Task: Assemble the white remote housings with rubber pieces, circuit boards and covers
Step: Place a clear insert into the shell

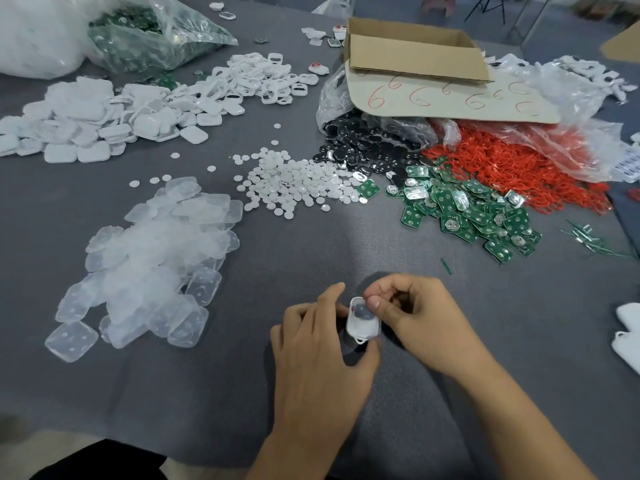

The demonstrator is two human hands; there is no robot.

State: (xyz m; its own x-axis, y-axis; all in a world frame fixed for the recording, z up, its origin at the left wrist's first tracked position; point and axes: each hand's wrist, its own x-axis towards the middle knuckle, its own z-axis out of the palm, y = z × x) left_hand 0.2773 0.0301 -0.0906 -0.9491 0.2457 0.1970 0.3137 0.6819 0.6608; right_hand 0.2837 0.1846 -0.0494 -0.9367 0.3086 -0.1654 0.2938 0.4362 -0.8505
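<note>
The left hand gripped a small white plastic remote shell; the right hand pinched its top.

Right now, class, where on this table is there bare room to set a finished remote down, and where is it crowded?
Bare table lies between the clear rubber pads and the left hand, and right of the right hand below the green circuit boards. The far half is crowded: white covers, white discs, red bands.
</note>
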